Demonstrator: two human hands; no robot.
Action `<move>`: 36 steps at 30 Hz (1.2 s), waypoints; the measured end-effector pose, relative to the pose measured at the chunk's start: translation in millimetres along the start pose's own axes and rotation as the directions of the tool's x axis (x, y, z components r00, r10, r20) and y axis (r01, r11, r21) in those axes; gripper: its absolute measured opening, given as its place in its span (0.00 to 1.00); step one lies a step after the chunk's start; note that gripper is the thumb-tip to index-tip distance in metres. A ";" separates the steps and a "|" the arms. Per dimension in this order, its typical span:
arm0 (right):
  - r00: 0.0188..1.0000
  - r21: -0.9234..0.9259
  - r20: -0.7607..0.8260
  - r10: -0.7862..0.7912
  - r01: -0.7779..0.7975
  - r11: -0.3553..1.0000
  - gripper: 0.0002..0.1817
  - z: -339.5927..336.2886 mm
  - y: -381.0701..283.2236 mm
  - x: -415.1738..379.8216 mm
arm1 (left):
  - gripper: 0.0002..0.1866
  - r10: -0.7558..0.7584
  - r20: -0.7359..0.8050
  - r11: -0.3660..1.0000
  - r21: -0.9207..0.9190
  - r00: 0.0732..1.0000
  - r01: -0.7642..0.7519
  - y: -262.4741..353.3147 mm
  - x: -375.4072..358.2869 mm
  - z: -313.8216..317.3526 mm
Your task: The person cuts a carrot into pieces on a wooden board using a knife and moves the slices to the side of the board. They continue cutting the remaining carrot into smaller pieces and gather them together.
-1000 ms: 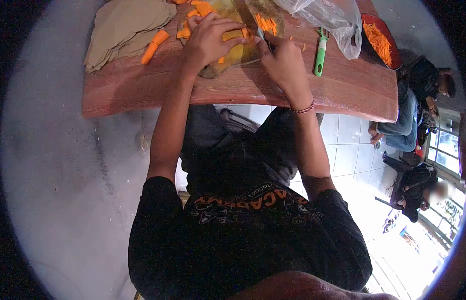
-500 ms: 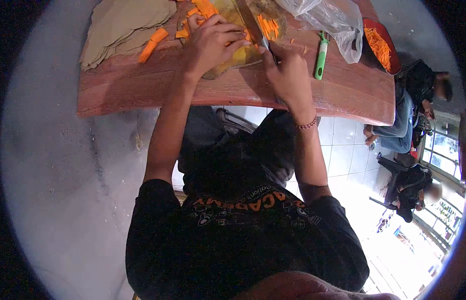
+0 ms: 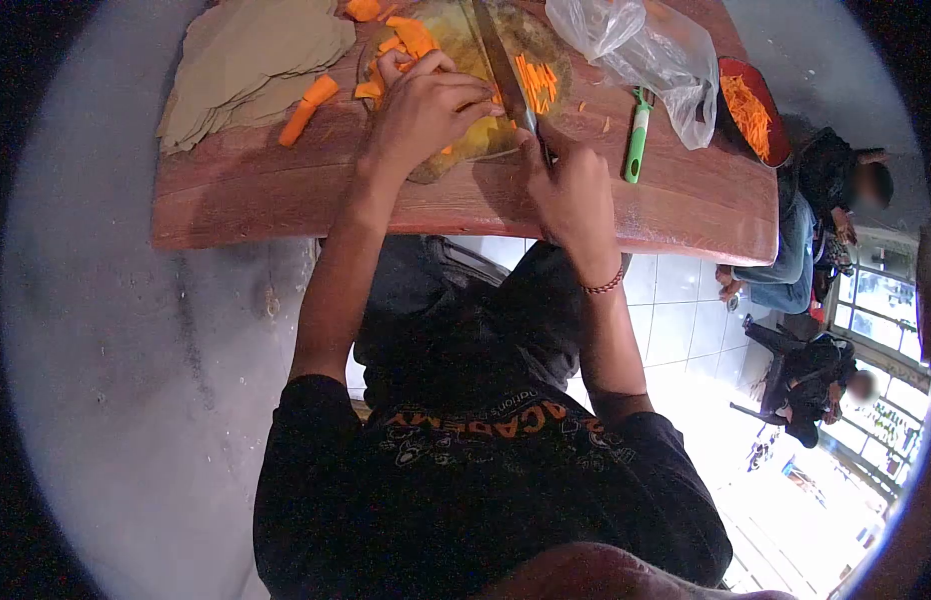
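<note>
My right hand (image 3: 574, 190) is wrapped round the handle of a knife (image 3: 504, 72), its long blade lying across a round, worn cutting board (image 3: 441, 25). Left of the blade, my left hand (image 3: 426, 112) presses down with curled fingers on a carrot piece, mostly hidden beneath them; a bit of orange shows by the fingertips. Thin carrot strips (image 3: 536, 82) lie on the board to the right of the blade. Larger carrot chunks (image 3: 414, 36) are heaped beyond my left hand.
Thin brown sheets (image 3: 251, 60) and a carrot piece (image 3: 304, 118) lie on the wooden table (image 3: 276, 205) at left. To the right are a green-handled peeler (image 3: 637, 145), a clear plastic bag (image 3: 676, 70) and a dish (image 3: 781, 145) of carrot shreds. Two people sit farther right.
The view has tilted a little, so the table and its contents appear lower. Both hands keep nearly the same places on the board, with the knife still beside the left fingertips.
</note>
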State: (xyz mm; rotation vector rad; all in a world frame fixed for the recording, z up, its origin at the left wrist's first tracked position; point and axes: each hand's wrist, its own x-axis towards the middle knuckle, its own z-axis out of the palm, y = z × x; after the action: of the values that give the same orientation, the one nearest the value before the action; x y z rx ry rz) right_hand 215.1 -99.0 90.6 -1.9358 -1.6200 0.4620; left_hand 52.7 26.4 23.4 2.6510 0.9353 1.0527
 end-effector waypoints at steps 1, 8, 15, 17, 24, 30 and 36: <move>1.000 0.001 0.006 0.010 -0.010 1.000 0.16 -0.4 -1.2 -0.8 | 0.15 -0.024 0.024 0.999 -0.033 0.999 0.025 -0.5 0.0 -0.3; 0.997 0.019 -0.059 -0.051 0.052 0.998 0.15 6.5 5.8 -1.7 | 0.17 -0.051 -0.001 0.998 0.040 0.999 0.051 -2.8 -2.1 0.5; 0.999 -0.003 0.004 0.044 -0.044 0.999 0.15 -3.5 -6.0 0.7 | 0.14 -0.081 0.002 0.993 0.081 0.997 0.081 3.9 0.7 -4.5; 0.999 0.019 0.015 0.036 -0.037 0.999 0.15 -4.2 -4.9 0.6 | 0.13 -0.070 0.003 0.995 0.077 0.998 0.070 3.0 -0.1 -2.7; 0.998 -0.010 -0.041 -0.046 0.046 0.999 0.13 2.7 4.3 0.1 | 0.12 -0.025 -0.005 0.994 0.103 1.000 0.025 -0.4 -0.6 3.8; 0.994 -0.053 -0.027 -0.108 0.106 0.993 0.13 8.6 9.4 3.6 | 0.09 -0.002 -0.025 0.998 0.058 1.000 0.004 7.9 1.2 -3.1; 0.990 -0.068 -0.029 -0.140 0.138 0.988 0.14 19.0 19.5 42.0 | 0.07 -0.001 -0.027 0.998 0.060 1.000 0.003 8.5 2.9 -5.9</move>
State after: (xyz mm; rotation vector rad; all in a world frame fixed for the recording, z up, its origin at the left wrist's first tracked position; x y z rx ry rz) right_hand 227.7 -56.4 67.7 -1.8518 -1.7541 0.3217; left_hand 54.7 20.9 32.3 2.6903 0.9900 1.0794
